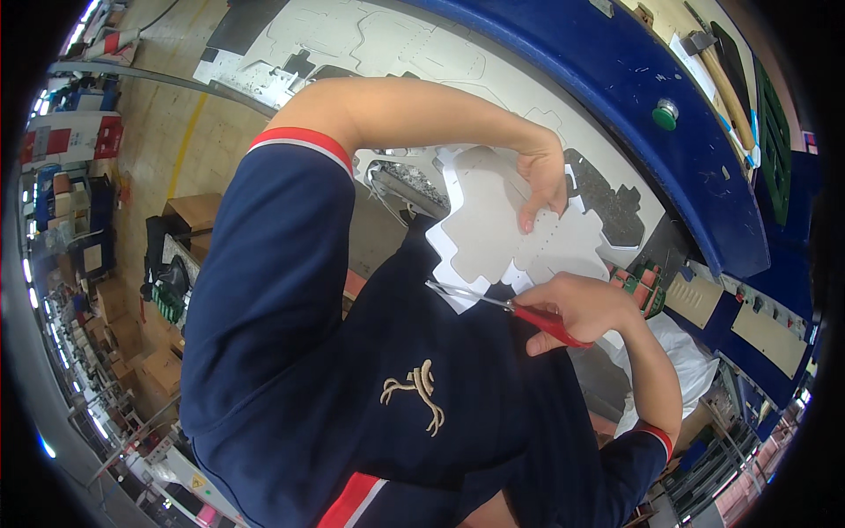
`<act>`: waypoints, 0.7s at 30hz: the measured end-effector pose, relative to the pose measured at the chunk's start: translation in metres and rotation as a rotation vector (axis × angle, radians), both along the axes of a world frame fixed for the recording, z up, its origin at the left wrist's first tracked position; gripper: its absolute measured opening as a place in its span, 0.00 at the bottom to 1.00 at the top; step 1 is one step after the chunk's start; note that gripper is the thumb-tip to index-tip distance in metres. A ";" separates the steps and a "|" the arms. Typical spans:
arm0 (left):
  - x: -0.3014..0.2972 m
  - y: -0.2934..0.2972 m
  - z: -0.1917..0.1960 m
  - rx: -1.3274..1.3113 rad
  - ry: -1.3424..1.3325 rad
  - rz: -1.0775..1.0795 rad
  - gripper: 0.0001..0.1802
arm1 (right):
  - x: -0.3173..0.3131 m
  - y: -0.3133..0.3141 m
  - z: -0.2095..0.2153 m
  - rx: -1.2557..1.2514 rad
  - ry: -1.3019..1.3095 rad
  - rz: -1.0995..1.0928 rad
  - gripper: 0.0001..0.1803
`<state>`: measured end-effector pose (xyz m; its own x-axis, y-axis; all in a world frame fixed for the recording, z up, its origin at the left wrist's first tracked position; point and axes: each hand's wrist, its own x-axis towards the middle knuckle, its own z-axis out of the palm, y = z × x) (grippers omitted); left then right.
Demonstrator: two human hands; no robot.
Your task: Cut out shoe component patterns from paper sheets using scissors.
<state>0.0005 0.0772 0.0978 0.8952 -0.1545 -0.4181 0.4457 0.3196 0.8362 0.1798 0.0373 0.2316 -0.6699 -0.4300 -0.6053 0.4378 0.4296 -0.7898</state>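
1. I'm looking down on a person in a navy short-sleeved shirt with red and white trim, bent over a pale work surface (607, 145) edged by a curved blue machine frame (651, 97).
2. The left hand (544, 180) reaches in from the upper left, arm bent across the view, and lies on a white die-cut cardboard sheet (493, 220). Its fingers (531, 217) are spread narrow and press flat on the sheet, pinning it rather than wrapping it.
3. The sheet lies between both hands, over the surface's near edge, its notched outline hanging above the person's chest.
4. The right hand (585, 308) comes up from the lower right, fingers closed through the red handles of a pair of scissors (510, 308).
5. The scissor blades point left and meet the lower edge of the sheet; I can't tell how far apart the blades stand.
6. More die-cut sheets (387, 44) lie flat farther up the surface, a dark cut-out panel (616, 207) just right of the left hand.
7. A green button (664, 114) sits on the blue frame, and a wooden-handled hammer (717, 66) rests beyond it.
8. Off left, well apart, I see a factory floor (163, 114) with stacked boxes.
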 end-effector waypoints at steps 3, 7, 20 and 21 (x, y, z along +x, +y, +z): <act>0.010 0.004 -0.005 -0.027 0.009 -0.036 0.37 | -0.003 0.000 -0.001 -0.008 -0.037 0.035 0.35; 0.019 0.005 -0.009 -0.007 -0.022 0.007 0.28 | -0.007 0.000 -0.001 -0.013 -0.082 0.044 0.35; 0.029 0.007 -0.015 0.027 0.015 -0.099 0.31 | 0.003 -0.004 -0.016 -0.066 -0.094 0.010 0.28; 0.029 0.007 -0.016 0.000 0.014 -0.099 0.30 | 0.004 -0.004 -0.017 -0.069 -0.081 0.003 0.28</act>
